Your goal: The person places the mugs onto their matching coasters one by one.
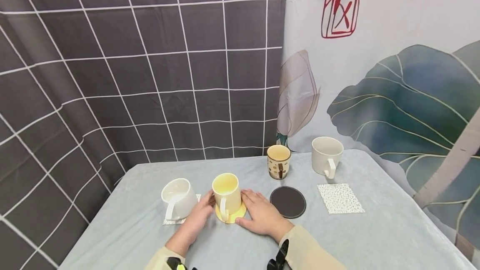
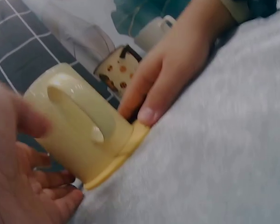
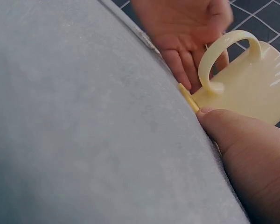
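Note:
A pale yellow mug (image 1: 226,193) stands upright on a round yellow coaster (image 1: 237,216), its handle facing the front of the table. To the mug's left is my left hand (image 1: 202,211), fingers spread loosely beside it; in the left wrist view its fingertips come close to the coaster's edge. My right hand (image 1: 264,216) lies low on the other side, fingers extended along the mug's right and thumb at the coaster's front rim. The right wrist view shows that thumb (image 3: 219,122) against the coaster, close to the mug's base.
At left, a white mug (image 1: 179,197) sits on a patterned square coaster (image 1: 168,221). A dark round coaster (image 1: 288,202) lies right of my right hand, with a spotted mug (image 1: 278,163) behind it. Farther right are a ribbed cream mug (image 1: 324,155) and another patterned square coaster (image 1: 340,198).

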The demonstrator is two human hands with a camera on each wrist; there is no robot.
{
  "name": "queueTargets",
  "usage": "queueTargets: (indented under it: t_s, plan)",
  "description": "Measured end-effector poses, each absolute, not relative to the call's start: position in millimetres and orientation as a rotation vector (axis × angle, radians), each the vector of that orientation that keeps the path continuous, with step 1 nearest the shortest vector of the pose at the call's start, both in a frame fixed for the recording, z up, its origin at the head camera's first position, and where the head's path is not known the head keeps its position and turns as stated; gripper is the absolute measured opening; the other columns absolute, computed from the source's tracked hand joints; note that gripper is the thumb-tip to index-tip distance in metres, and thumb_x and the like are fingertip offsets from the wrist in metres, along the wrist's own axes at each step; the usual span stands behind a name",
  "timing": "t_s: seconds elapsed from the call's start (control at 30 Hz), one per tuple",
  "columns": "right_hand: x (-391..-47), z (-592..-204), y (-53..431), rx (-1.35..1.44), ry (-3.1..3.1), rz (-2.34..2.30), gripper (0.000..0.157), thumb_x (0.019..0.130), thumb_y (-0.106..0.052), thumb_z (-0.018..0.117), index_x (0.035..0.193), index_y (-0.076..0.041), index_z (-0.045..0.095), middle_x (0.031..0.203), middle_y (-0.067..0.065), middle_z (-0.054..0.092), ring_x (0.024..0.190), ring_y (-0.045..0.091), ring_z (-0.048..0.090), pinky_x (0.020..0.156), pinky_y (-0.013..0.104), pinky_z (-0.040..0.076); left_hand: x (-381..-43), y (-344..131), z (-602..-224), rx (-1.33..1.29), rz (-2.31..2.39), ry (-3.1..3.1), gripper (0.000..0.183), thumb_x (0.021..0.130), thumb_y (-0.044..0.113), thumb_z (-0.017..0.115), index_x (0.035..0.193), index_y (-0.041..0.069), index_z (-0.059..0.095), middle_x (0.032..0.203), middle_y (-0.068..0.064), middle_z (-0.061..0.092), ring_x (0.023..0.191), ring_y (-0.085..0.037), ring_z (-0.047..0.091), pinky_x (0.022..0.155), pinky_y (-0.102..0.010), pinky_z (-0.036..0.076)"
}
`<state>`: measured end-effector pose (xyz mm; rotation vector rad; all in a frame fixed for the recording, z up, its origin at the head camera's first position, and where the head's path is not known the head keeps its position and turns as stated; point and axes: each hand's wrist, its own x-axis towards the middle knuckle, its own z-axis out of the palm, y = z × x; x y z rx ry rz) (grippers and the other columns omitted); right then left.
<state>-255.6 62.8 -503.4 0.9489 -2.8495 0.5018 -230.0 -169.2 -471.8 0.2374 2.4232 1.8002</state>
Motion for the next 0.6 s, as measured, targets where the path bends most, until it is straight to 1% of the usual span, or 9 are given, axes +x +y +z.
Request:
queueTargets:
  t_s: [0.03,0.1,0.17,0.23,0.33,0.47,0.6]
  plan:
    - [-256,-503,63,0.949,-2.849,0.506,0.083,0.095,-0.059,0.056,0.150,0.001,0.044,0.155,0.014,0.044,0.146,0.030,0.038,0.120,0.048,0.030,-230,-170,-475,0.274,1.723,2.491,0.075,0.085,0.000,0.051,0.155,-0.009,0.024,0.155,-0.032,0.035,0.145,-0.048,0.030,0.118,-0.059,0.026]
    - [-256,-503,63,0.945,-2.852,0.513,0.083,0.095,-0.058,0.057,0.151,0.002,0.043,0.156,0.014,0.044,0.146,0.030,0.038,0.120,0.048,0.030,-230,-172,-481,0.337,1.540,2.647,0.083,0.083,0.004,0.063,0.156,-0.005,0.027,0.156,-0.028,0.037,0.145,-0.045,0.032,0.118,-0.059,0.026]
    - [-256,-504,63,0.942,-2.855,0.521,0.083,0.095,-0.058,0.057,0.151,0.001,0.043,0.156,0.014,0.044,0.146,0.029,0.038,0.120,0.048,0.029,-231,-173,-486,0.407,1.402,2.761,0.092,0.079,0.010,0.074,0.156,-0.005,0.027,0.155,-0.027,0.038,0.145,-0.045,0.034,0.117,-0.059,0.027]
    - [-256,-505,62,0.943,-2.854,0.519,0.083,0.095,-0.058,0.057,0.151,0.001,0.043,0.156,0.014,0.044,0.146,0.029,0.038,0.120,0.048,0.030,-231,-174,-490,0.458,1.315,2.828,0.101,0.075,0.015,0.082,0.156,-0.007,0.026,0.155,-0.029,0.038,0.144,-0.046,0.034,0.117,-0.060,0.028]
    - [-257,-505,62,0.944,-2.847,0.519,0.083,0.095,-0.058,0.057,0.150,0.001,0.044,0.155,0.014,0.045,0.146,0.029,0.039,0.120,0.048,0.030,-233,-174,-494,0.509,1.230,2.901,0.103,0.074,0.017,0.086,0.155,-0.008,0.027,0.152,-0.031,0.041,0.141,-0.046,0.039,0.115,-0.060,0.031]
    - [-257,-505,62,0.938,-2.842,0.519,0.082,0.094,-0.058,0.058,0.150,0.001,0.045,0.155,0.013,0.046,0.145,0.030,0.039,0.120,0.048,0.030,-234,-172,-495,0.510,1.156,2.976,0.099,0.075,0.018,0.086,0.154,-0.008,0.031,0.149,-0.030,0.046,0.138,-0.045,0.045,0.113,-0.059,0.035]
    - [-258,-505,62,0.931,-2.846,0.518,0.082,0.094,-0.057,0.059,0.150,0.000,0.045,0.155,0.013,0.046,0.145,0.030,0.040,0.120,0.048,0.029,-234,-172,-496,0.500,1.144,2.997,0.098,0.074,0.018,0.087,0.153,-0.008,0.034,0.147,-0.029,0.048,0.136,-0.045,0.047,0.112,-0.058,0.037]
